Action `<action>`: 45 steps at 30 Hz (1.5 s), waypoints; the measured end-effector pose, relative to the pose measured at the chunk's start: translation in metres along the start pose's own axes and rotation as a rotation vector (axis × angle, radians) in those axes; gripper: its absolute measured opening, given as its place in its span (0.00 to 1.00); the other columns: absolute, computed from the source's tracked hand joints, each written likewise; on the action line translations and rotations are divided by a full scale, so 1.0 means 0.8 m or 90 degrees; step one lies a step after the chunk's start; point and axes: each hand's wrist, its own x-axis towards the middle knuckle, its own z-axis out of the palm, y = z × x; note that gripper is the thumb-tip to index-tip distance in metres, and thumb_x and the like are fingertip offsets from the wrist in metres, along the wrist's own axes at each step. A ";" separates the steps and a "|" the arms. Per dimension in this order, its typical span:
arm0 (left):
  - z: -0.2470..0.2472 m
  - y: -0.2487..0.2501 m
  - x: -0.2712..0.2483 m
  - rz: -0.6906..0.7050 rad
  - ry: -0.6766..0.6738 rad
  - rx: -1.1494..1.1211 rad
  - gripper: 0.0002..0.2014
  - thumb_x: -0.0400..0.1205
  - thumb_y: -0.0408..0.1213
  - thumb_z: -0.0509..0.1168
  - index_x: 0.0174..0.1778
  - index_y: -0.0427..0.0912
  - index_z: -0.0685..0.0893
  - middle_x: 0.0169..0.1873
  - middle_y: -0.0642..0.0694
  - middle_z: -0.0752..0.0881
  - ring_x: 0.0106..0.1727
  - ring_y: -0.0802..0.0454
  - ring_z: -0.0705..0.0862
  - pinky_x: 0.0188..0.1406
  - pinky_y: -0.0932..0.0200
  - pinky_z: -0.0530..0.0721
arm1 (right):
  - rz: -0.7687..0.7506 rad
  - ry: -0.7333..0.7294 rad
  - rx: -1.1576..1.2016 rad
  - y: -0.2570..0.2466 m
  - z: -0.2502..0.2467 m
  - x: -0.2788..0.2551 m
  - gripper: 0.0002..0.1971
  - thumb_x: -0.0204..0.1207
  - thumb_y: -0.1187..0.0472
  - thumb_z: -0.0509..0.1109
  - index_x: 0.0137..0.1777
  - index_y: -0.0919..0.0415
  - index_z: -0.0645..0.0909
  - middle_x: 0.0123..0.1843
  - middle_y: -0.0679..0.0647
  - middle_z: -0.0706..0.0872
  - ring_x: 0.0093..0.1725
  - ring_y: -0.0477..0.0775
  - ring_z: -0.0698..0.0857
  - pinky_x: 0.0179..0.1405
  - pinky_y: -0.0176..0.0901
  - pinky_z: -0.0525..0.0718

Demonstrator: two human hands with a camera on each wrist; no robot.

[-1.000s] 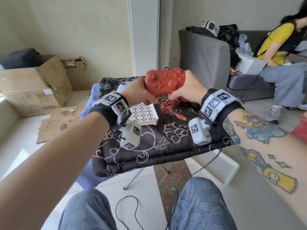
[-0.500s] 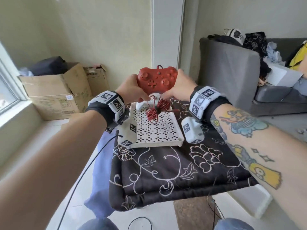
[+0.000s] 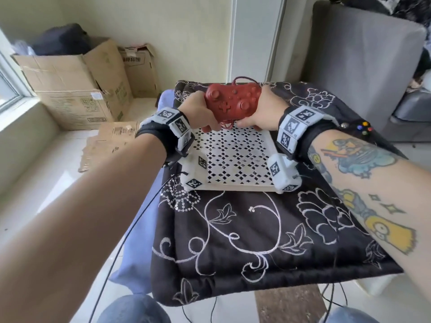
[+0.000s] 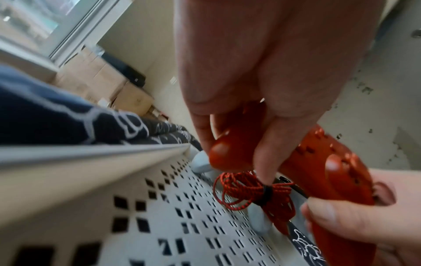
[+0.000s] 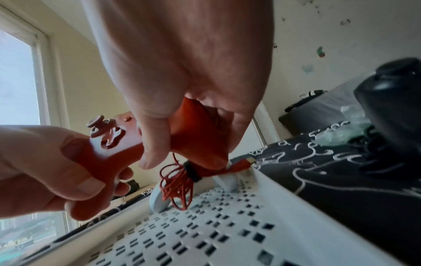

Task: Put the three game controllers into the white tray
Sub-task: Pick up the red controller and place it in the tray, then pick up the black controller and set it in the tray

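Right under the fingers [image 4: 264, 158]: white tray [image 3: 235, 157], far end. Red controller [image 3: 233, 102] gripped by left hand [image 3: 198, 110] and right hand [image 3: 265, 108], one grip each, long axis running hand to hand, hovering just above. Bundled red cable [image 4: 252, 190] dangling below, nearly on a white controller [image 4: 258, 218] already in there, so probably needs setting nearer. Black controller [image 5: 391, 111] right of the fingers, out on the desk [image 3: 233, 229].
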 end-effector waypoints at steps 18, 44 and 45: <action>0.012 -0.012 0.028 -0.083 0.010 0.102 0.27 0.69 0.36 0.79 0.63 0.31 0.82 0.58 0.36 0.87 0.60 0.37 0.87 0.61 0.43 0.86 | -0.005 -0.124 -0.216 -0.013 -0.015 -0.026 0.22 0.87 0.53 0.66 0.71 0.70 0.81 0.68 0.66 0.87 0.67 0.68 0.86 0.65 0.52 0.82; 0.117 0.132 -0.082 0.132 -0.020 0.160 0.07 0.76 0.35 0.64 0.44 0.35 0.80 0.46 0.40 0.82 0.48 0.44 0.80 0.53 0.54 0.84 | 0.249 0.111 -0.080 0.156 -0.112 -0.124 0.56 0.62 0.42 0.85 0.85 0.56 0.57 0.80 0.66 0.64 0.81 0.71 0.66 0.78 0.59 0.69; 0.126 0.134 -0.082 0.128 -0.039 0.159 0.07 0.76 0.35 0.65 0.47 0.38 0.79 0.48 0.41 0.81 0.49 0.44 0.81 0.54 0.53 0.83 | 0.263 0.103 -0.076 0.165 -0.111 -0.126 0.58 0.61 0.42 0.86 0.85 0.56 0.56 0.79 0.67 0.63 0.81 0.72 0.67 0.78 0.60 0.70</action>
